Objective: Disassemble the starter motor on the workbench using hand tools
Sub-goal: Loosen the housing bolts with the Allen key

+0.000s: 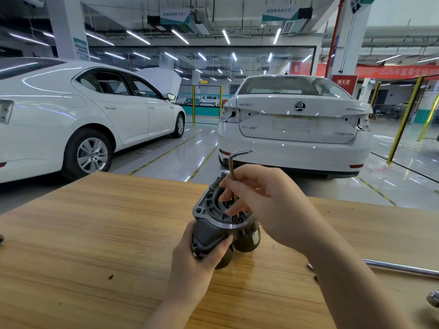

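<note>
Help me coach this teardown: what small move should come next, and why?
Probably turn the hex key slightly to loosen a housing screw. The right hand holds it upright, lower end in the starter motor's front housing, tip hidden by fingers; the left hand grips the motor body.

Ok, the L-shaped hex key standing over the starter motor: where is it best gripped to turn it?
Probably the short bent arm atop the hex key, taken from the right. The long shank stands nearly upright, so that arm juts sideways as a lever. The right hand pinches the shank lower down; the left hand holds the starter motor.
</note>
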